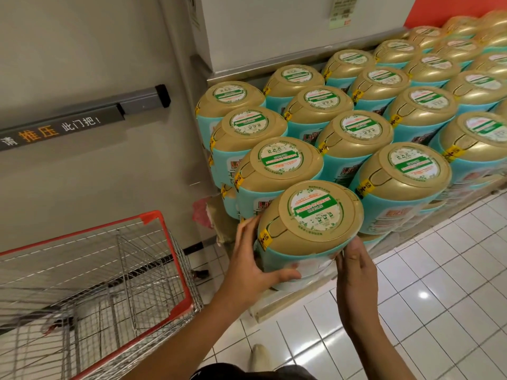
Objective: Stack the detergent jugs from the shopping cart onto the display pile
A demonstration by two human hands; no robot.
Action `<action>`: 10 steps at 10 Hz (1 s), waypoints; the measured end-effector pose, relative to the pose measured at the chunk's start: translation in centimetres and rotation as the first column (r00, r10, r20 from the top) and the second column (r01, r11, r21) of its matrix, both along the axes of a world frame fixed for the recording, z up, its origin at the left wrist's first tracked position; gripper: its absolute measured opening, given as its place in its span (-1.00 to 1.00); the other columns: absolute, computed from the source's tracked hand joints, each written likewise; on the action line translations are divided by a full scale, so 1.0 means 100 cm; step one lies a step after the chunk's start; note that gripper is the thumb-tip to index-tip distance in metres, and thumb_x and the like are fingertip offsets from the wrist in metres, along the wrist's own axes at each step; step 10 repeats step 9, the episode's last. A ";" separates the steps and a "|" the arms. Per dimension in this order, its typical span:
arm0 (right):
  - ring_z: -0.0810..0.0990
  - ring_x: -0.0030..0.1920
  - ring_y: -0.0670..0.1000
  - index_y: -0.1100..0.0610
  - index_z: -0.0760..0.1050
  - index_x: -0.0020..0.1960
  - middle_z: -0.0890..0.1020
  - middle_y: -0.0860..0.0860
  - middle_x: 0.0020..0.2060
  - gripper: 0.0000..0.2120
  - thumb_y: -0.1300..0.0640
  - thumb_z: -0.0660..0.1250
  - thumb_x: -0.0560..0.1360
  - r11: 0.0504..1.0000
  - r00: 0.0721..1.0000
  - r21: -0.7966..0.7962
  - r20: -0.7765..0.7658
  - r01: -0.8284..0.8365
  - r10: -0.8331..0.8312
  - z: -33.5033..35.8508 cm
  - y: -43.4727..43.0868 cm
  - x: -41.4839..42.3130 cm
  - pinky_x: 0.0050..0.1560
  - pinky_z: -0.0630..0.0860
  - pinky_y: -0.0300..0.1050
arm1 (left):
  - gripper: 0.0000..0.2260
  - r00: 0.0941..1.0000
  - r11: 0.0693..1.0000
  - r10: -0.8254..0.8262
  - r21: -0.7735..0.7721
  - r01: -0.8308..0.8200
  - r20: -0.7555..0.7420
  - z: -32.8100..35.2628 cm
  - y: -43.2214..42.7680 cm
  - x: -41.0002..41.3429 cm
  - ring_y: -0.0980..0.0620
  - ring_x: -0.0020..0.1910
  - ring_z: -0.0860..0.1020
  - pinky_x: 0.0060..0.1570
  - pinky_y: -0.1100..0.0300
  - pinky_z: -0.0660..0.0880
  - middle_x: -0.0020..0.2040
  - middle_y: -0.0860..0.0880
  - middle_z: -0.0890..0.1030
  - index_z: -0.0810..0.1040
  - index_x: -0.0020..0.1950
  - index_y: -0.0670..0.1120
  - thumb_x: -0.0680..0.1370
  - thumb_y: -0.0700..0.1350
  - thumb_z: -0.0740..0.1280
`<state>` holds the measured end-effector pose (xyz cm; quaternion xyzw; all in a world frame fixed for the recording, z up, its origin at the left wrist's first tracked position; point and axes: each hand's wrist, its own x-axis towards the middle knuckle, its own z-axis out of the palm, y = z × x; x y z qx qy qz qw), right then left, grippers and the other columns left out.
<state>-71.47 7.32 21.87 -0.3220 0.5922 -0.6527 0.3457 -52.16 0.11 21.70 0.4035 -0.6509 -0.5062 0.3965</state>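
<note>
The jug (310, 229), gold cap up and teal body below, is at the near corner of the pile (356, 127), held between both hands and just in front of the nearest stacked jug, close enough that the two seem to touch; whether its base rests on anything cannot be told. The left hand (255, 267) lies against its left side, fingers (244, 231) straight and spread apart, reaching up towards the cap, thumb stretched across the front label. The right hand (356, 272) presses flat on the right side, its fingers held together and pointing forward along the body, tips hidden behind the jug. The pile fills the upper right: rows of like jugs, gold caps with green and white round labels, yellow seals at the rims, a lower layer showing beneath the front row. A pale plinth (277, 305) edges the pile by the hands. To the left stands the wire cart (175, 256) with its red rim, beside a grey door (96, 64) with a push bar (142, 101). White floor tiles (439, 283) lie to the right, and a pale shoe (259, 355) shows near the bottom edge
</note>
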 end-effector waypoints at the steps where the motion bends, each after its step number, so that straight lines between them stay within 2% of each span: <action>1: 0.45 0.53 0.02 -0.07 0.49 0.52 0.56 -0.04 0.46 -0.34 -0.45 0.24 0.59 1.000 0.999 0.008 -0.030 0.026 -0.026 -0.005 0.006 0.000 0.52 0.38 0.34 | 0.02 1.000 0.999 0.014 0.040 -0.014 -0.008 -0.001 0.001 -0.004 0.04 0.55 0.41 0.41 -0.14 0.53 0.54 0.16 0.43 0.30 0.58 0.33 0.23 0.17 0.76; 2: 0.46 0.53 0.04 -0.06 0.45 0.56 0.55 -0.03 0.48 -0.29 -0.45 0.29 0.55 1.000 1.000 0.020 -0.016 0.008 -0.008 -0.006 0.010 -0.001 0.50 0.43 0.30 | -0.01 0.999 0.997 0.047 0.056 -0.046 -0.005 -0.003 0.003 -0.005 0.06 0.53 0.44 0.38 -0.14 0.55 0.51 0.19 0.47 0.32 0.55 0.37 0.22 0.18 0.76; 3: 0.53 0.47 0.00 -0.10 0.42 0.56 0.57 -0.05 0.46 -0.27 -0.47 0.33 0.52 0.999 1.000 0.033 0.017 -0.012 0.011 -0.001 0.013 0.001 0.40 0.57 0.09 | -0.07 0.994 0.994 0.106 0.022 -0.106 0.023 -0.002 0.008 -0.012 0.03 0.55 0.41 0.38 -0.11 0.56 0.52 0.21 0.39 0.34 0.52 0.39 0.24 0.28 0.71; 4: 0.57 0.43 -0.05 -0.11 0.40 0.58 0.59 -0.10 0.43 -0.27 -0.46 0.32 0.52 0.999 1.000 0.051 -0.020 -0.016 0.017 0.000 0.017 0.001 0.37 0.57 -0.03 | -0.09 0.993 0.993 0.115 0.028 -0.115 -0.003 -0.001 0.011 -0.017 -0.05 0.56 0.40 0.38 -0.15 0.55 0.53 0.15 0.31 0.36 0.54 0.31 0.26 0.29 0.69; 5: 0.56 0.43 -0.10 -0.12 0.39 0.59 0.57 -0.11 0.45 -0.25 -0.47 0.32 0.52 0.995 0.999 0.095 -0.036 -0.002 0.005 -0.001 0.019 -0.002 0.37 0.59 0.00 | -0.08 0.995 0.993 0.098 0.065 -0.097 -0.016 -0.001 0.011 -0.018 -0.03 0.55 0.41 0.39 -0.21 0.53 0.54 0.13 0.35 0.35 0.55 0.24 0.28 0.26 0.70; 7: 0.59 0.38 -0.12 -0.21 0.46 0.50 0.60 -0.18 0.39 -0.34 -0.48 0.35 0.49 0.990 0.997 0.128 -0.056 0.054 -0.048 0.005 0.024 0.004 0.30 0.60 0.02 | -0.09 0.999 0.992 0.026 0.127 -0.021 -0.034 0.004 0.011 -0.012 0.06 0.55 0.41 0.38 -0.14 0.55 0.56 0.19 0.38 0.29 0.57 0.35 0.33 0.24 0.69; 8: 0.59 0.36 -0.08 -0.20 0.52 0.39 0.63 -0.17 0.32 -0.43 -0.45 0.38 0.48 0.979 0.982 0.105 -0.096 0.173 -0.163 0.011 0.033 0.015 0.34 0.57 0.15 | -0.23 0.998 0.987 0.023 0.158 -0.013 -0.063 0.003 0.013 0.009 0.09 0.52 0.44 0.40 -0.08 0.54 0.52 0.23 0.40 0.32 0.54 0.39 0.40 0.29 0.61; 9: 0.63 0.24 0.00 -0.13 0.55 0.27 0.66 -0.09 0.19 -0.67 -0.21 0.40 0.55 0.969 0.962 0.036 -0.136 0.243 -0.236 0.017 0.042 0.027 0.30 0.59 0.21 | -0.47 0.995 0.989 0.059 0.144 -0.047 -0.084 0.002 0.014 0.042 0.16 0.43 0.52 0.34 0.05 0.58 0.42 0.22 0.55 0.46 0.44 0.35 0.50 0.39 0.44; 10: 0.63 0.24 0.00 -0.13 0.55 0.27 0.66 -0.09 0.19 -0.67 -0.21 0.40 0.55 0.969 0.962 0.036 -0.136 0.243 -0.236 0.017 0.042 0.027 0.30 0.59 0.21 | -0.47 0.995 0.989 0.059 0.144 -0.047 -0.084 0.002 0.014 0.042 0.16 0.43 0.52 0.34 0.05 0.58 0.42 0.22 0.55 0.46 0.44 0.35 0.50 0.39 0.44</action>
